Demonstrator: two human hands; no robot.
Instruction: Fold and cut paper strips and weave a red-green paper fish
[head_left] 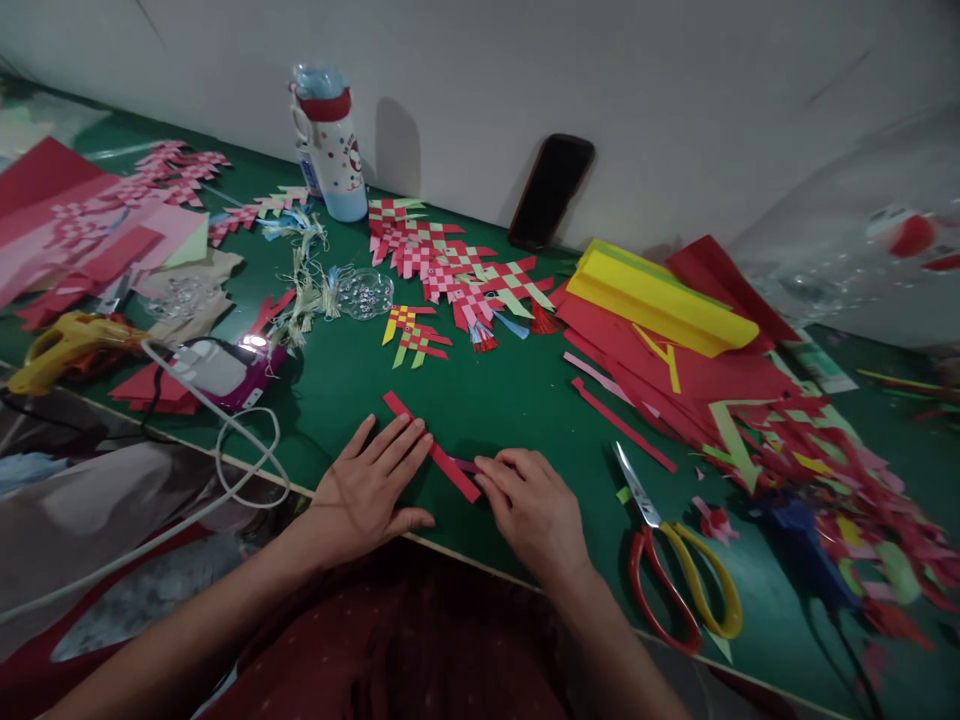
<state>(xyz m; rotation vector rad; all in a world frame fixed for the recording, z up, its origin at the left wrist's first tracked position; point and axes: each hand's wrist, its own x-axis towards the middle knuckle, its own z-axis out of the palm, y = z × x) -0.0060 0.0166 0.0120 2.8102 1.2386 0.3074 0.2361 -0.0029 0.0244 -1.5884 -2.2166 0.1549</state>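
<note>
A red paper strip (452,470) lies slantwise on the green table in front of me. My left hand (367,480) rests palm down with fingers stretched, the fingertips pressing on the strip's upper part. From under or beside the red strip a narrow purple strip (466,465) sticks out to the right. Thumb and forefinger of my right hand (532,505) pinch the end of that purple strip. Beyond my hands lie small woven paper fish (416,340). Scissors (667,555) with one red and one yellow handle lie partly spread to the right of my right hand.
Woven red, pink and green fish (450,260) lie near the wall, beside a bottle (334,150). A phone (551,190) leans on the wall. Folded yellow paper (660,300) tops red sheets at right. A yellow glue gun (75,345) and white cable (247,425) are left.
</note>
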